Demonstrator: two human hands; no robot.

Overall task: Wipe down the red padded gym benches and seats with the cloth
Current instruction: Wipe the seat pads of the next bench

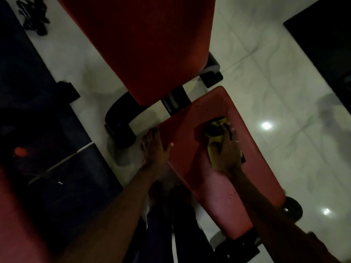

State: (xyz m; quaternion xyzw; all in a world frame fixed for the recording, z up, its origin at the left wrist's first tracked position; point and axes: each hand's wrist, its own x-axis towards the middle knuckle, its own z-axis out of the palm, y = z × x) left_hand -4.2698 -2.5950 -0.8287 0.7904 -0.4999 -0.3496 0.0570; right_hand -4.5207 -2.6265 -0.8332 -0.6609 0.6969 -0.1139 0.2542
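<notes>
The right hand (226,154) lies palm-down on the yellow cloth (215,145), fingers spread fairly flat over it and pressing it onto the red seat pad (218,186); whether the thumb is tucked round a fold I cannot tell in this dim light. The cloth sits near the middle of the pad's upper half, with a dark patch at its far end that may be part of the cloth or something under it. The left hand (152,147) rests on the pad's left edge, fingers straight and laid along the rim, holding nothing and seemingly steadying the seat. Small pale specks and droplets show on the pad nearer the person, so the surface looks wet. Beyond the seat, across a gap showing the black frame (175,101), the red backrest pad (152,44) rises away, and it looks dry and not yet wiped. White glossy floor tiles (284,92) surround the bench, with dark mats (28,92) to the left. The likeliest trouble from here is the flat hand sliding off a bunched cloth on the wet vinyl, leaving streaks or missed corners. Drips running off the edge could also make the polished floor slippery underfoot.
</notes>
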